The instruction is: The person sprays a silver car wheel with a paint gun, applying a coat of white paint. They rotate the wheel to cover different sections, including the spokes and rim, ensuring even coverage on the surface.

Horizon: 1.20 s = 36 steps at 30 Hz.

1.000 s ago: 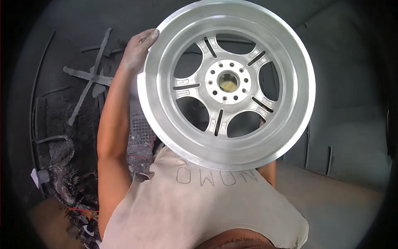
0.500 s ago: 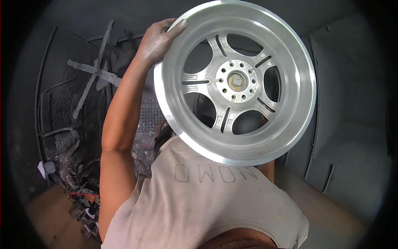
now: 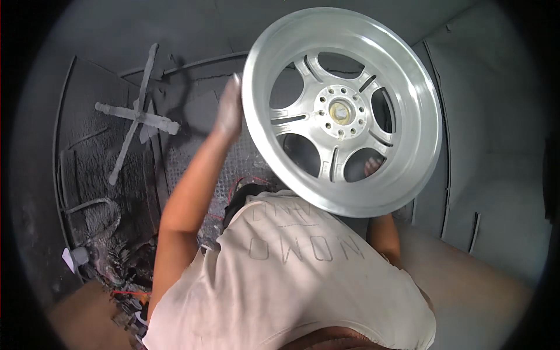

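Left hand is up flat against the left edge of the wheel, fingers pretty much straight and pointing to the far side, not curled round anything. It's a bit blurry, so I can't tell if the palm is pressing on the metal or just beside it. Looks dusty grey too. Right hand is mostly hidden behind the wheel, only some bent fingers peek through the near right window between the spokes. Can't tell how far open it is or whether it's got hold of anything.

The wheel itself is a bare silver five-double-spoke alloy wheel, sitting a little right of middle with the deep barrel side facing the wearer's head. Each spoke pair has a slot down it, there's a ring of holes round the hub, and something pale and yellowish shows in the centre bore. Its near edge overlaps the wearer's pale shirt in the view.

Further out, there's a grey-crusted cross-shaped piece over on the far left, well apart from the wheel. Near left has a whitish cup-like thing and a red wire by some jumbled clutter, and a dark grey wall panel runs along the right
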Motion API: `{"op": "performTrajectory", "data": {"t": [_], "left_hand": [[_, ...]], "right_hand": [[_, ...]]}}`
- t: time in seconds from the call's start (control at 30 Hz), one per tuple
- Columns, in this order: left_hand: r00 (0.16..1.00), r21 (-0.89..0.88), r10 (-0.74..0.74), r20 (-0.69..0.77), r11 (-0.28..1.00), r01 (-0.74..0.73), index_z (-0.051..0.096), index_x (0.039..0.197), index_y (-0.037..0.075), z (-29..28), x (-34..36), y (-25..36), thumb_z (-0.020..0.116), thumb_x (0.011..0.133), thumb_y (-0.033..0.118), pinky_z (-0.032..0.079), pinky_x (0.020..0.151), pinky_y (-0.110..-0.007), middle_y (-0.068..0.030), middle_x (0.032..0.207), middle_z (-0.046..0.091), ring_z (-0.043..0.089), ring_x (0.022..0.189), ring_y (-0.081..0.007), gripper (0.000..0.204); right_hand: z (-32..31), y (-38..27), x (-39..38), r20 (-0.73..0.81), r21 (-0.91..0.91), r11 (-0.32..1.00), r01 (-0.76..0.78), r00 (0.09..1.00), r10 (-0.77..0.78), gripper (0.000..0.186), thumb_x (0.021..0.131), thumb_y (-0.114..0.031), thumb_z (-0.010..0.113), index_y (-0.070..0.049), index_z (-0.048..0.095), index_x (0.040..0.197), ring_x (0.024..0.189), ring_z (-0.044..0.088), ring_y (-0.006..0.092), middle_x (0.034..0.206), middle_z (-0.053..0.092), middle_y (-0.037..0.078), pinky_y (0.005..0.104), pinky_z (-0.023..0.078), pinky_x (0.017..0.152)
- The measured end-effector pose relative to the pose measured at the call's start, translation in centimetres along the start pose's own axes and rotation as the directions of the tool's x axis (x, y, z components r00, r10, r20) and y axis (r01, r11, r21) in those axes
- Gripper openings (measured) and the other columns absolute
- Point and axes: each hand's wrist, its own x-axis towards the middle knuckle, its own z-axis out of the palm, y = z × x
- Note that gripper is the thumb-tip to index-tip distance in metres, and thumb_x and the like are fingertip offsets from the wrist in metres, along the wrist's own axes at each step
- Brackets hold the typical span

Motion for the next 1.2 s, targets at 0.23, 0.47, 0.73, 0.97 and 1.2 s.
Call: {"op": "performTrajectory", "data": {"t": [0.23,0.47,0.73,0.97,1.2], "left_hand": [[0.659,0.417,-0.483,0.577,0.868,0.27,0.049,0.148,0.006,-13.3,-21.4,-14.1,0.047,0.105,0.052,0.036,0.114,-0.04,-0.011,0.147,0.053,0.047,0.135,-0.0232,0.062],[0.58,0.384,-0.673,0.458,0.739,0.554,0.05,0.149,0.005,-29.8,-38.4,-22.6,0.047,0.107,0.042,0.036,0.115,-0.038,-0.0094,0.149,0.053,0.049,0.136,-0.0233,0.056],[0.947,0.796,-0.311,-0.078,0.552,0.247,0.078,0.09,0.006,-40.6,-51.5,-26.6,0.069,0.08,0.021,0.056,0.08,-0.042,-0.0154,0.093,0.076,0.071,0.089,-0.033,0.02],[0.545,0.534,-0.375,-0.75,0.143,0.833,0.074,0.101,0.003,-41.5,-76.3,-32.8,0.066,0.087,0.024,0.056,0.086,-0.047,-0.0249,0.105,0.071,0.07,0.099,-0.0384,0.027],[0.38,0.347,-0.164,-0.91,0.199,0.916,0.073,0.098,0.002,-44.2,-86.7,-32.3,0.063,0.092,0.033,0.053,0.088,-0.051,-0.0272,0.104,0.07,0.068,0.1,-0.0439,0.033]], "right_hand": [[1.2,7.2,-20.0,-0.095,-0.42,0.742,-0.522,0.839,0.536,0.063,0.101,-0.06,0.048,-0.004,0.058,0.129,0.095,0.068,0.0276,0.111,0.065,0.014,0.0407,0.056,0.084],[10.7,7.0,-33.7,0.062,-0.652,0.509,-0.562,0.63,0.774,0.049,0.1,-0.05,0.056,-0.004,0.062,0.117,0.084,0.066,0.0223,0.097,0.066,0.011,0.0356,0.054,0.076],[24.5,3.8,-26.0,0.421,-0.77,0.616,-0.168,0.592,0.687,0.035,0.1,-0.041,0.064,-0.006,0.065,0.099,0.068,0.061,0.0144,0.08,0.064,0.004,0.0296,0.049,0.063],[25.4,7.6,-23.7,0.565,-0.673,0.724,-0.154,0.524,0.637,0.029,0.102,-0.037,0.061,-0.008,0.063,0.101,0.063,0.054,0.011,0.079,0.06,0.0,0.0266,0.044,0.058],[17.8,9.1,-36.4,0.348,-0.806,0.528,-0.266,0.509,0.787,0.04,0.1,-0.045,0.062,-0.006,0.068,0.093,0.071,0.061,0.0166,0.082,0.067,0.006,0.0346,0.05,0.064]]}}
